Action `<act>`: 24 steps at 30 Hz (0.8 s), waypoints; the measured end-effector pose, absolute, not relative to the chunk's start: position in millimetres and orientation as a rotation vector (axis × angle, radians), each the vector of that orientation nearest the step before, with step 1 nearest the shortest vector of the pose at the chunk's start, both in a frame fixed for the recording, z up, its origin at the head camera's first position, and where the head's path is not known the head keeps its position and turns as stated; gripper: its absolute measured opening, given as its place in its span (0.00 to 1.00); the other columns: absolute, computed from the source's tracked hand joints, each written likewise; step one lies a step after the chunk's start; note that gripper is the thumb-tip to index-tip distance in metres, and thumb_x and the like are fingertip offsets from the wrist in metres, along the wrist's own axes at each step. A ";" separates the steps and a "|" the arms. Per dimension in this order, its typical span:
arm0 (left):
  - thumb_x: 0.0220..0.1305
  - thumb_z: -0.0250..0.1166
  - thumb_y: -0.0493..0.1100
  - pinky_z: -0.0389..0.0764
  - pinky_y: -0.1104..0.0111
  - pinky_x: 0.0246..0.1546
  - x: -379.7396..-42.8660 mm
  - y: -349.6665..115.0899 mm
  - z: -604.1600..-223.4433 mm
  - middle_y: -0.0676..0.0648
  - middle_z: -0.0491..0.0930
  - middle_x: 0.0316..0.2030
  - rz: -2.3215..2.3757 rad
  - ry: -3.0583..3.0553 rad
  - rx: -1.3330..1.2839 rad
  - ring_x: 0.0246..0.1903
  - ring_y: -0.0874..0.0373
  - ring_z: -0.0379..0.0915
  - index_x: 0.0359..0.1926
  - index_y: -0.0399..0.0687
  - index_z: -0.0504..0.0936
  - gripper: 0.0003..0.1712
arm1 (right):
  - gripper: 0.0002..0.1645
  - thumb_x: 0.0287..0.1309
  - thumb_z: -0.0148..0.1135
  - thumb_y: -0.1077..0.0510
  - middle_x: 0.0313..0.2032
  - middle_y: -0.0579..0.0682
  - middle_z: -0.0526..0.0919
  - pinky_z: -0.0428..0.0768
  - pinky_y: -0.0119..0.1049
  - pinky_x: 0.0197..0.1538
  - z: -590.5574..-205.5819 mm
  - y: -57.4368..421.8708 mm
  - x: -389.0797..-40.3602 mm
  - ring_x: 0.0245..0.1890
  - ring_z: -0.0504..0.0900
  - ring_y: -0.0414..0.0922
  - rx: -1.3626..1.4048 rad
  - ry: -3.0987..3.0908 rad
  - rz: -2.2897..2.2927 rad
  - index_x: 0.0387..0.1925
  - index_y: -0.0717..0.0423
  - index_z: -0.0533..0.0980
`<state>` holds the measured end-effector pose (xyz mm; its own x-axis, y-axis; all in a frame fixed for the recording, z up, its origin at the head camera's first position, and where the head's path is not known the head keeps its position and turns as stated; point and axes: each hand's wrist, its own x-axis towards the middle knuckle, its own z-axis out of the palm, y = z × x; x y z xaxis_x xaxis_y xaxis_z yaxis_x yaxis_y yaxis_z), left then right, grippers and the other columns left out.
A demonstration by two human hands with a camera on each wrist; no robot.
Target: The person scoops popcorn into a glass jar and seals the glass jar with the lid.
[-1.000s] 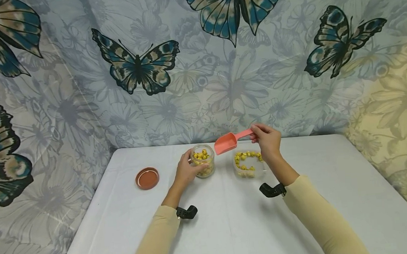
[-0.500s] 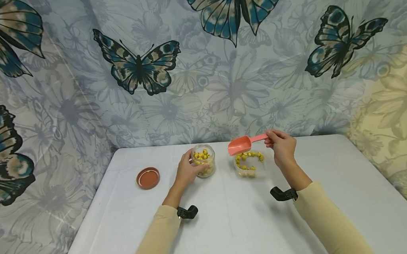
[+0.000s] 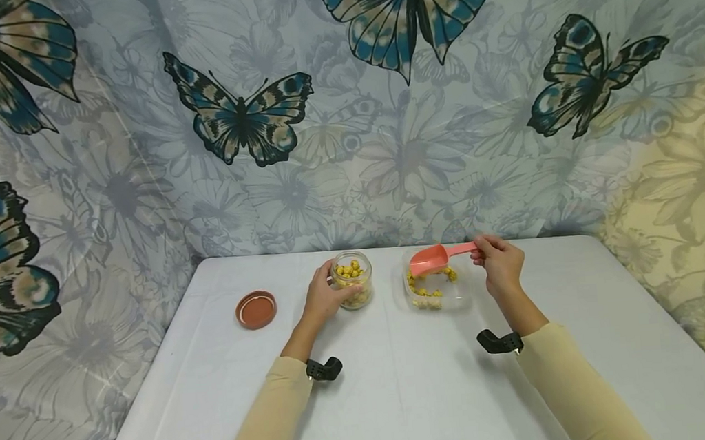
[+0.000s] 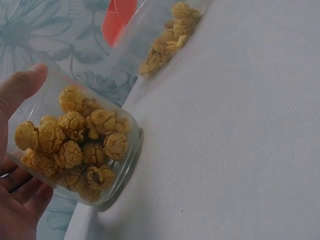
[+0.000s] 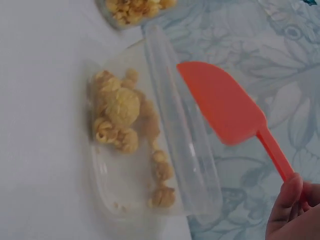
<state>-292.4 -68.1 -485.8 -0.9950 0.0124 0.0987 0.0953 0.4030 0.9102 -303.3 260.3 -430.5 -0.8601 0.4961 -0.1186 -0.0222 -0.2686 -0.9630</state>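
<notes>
My left hand (image 3: pixel 326 294) grips a glass jar (image 4: pixel 127 145) partly filled with yellow caramel popcorn (image 4: pixel 70 130); the jar stands upright on the table. In my right hand (image 3: pixel 500 263) is the handle end of a coral-red plastic scoop (image 3: pixel 429 260), pinched between thumb and fingers. The scoop hangs over a clear plastic container (image 3: pixel 458 299), above its far side. Popcorn pieces (image 5: pixel 122 107) lie along parts of the container's floor. Only the scoop's underside shows in the right wrist view; in the head view its bowl looks bare.
A brown round lid (image 3: pixel 256 310) lies to the left of the jar. Everything rests on a white-covered table (image 3: pixel 379 397). A butterfly-patterned cloth (image 3: pixel 349 179) hangs right behind the table's far edge.
My right hand has moved the scoop rightward and down, from beside the jar to over the plastic container. My left hand and the jar have stayed in place.
</notes>
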 end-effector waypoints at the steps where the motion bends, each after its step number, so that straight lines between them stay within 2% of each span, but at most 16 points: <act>1: 0.49 0.77 0.53 0.71 0.55 0.65 -292.2 -68.1 -486.2 0.40 0.69 0.63 -1.675 -2.567 -0.100 0.63 0.46 0.67 0.70 0.44 0.64 0.50 | 0.06 0.60 0.64 0.62 0.21 0.44 0.82 0.79 0.25 0.21 -432.5 261.5 -302.9 0.17 0.79 0.36 -0.592 -1.662 2.180 0.38 0.61 0.80; 5: 0.49 0.77 0.54 0.71 0.55 0.65 -291.6 -68.1 -487.4 0.40 0.69 0.63 -1.675 -2.570 -0.099 0.63 0.46 0.68 0.70 0.44 0.64 0.50 | 0.04 0.60 0.64 0.62 0.22 0.44 0.82 0.79 0.25 0.21 -439.9 267.0 -302.2 0.17 0.79 0.36 -0.627 -1.668 2.173 0.36 0.58 0.81; 11: 0.48 0.77 0.53 0.71 0.55 0.66 -292.3 -68.8 -487.4 0.40 0.69 0.63 -1.687 -2.562 -0.096 0.63 0.46 0.67 0.69 0.44 0.65 0.50 | 0.20 0.62 0.63 0.61 0.22 0.43 0.81 0.80 0.24 0.23 -447.7 273.0 -301.6 0.17 0.79 0.35 -0.650 -1.735 2.122 0.52 0.70 0.76; 14: 0.48 0.77 0.53 0.71 0.55 0.66 -293.5 -69.2 -487.0 0.40 0.69 0.63 -1.689 -2.560 -0.102 0.63 0.46 0.67 0.69 0.44 0.65 0.50 | 0.21 0.62 0.62 0.61 0.22 0.42 0.81 0.81 0.25 0.24 -448.7 276.0 -301.5 0.17 0.79 0.35 -0.660 -1.749 2.100 0.53 0.70 0.75; 24: 0.49 0.77 0.54 0.70 0.54 0.66 -292.2 -70.1 -484.5 0.40 0.69 0.63 -1.678 -2.573 -0.106 0.63 0.46 0.67 0.70 0.44 0.64 0.50 | 0.09 0.61 0.63 0.64 0.19 0.42 0.81 0.78 0.23 0.19 -448.3 279.2 -303.8 0.15 0.77 0.34 -0.602 -1.779 2.014 0.42 0.67 0.78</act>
<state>-292.2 -70.1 -484.5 -0.9953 0.0207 0.0948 0.0951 0.4024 0.9105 -303.8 279.2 -448.3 -0.8338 0.5484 -0.0637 -0.0046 -0.1223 -0.9925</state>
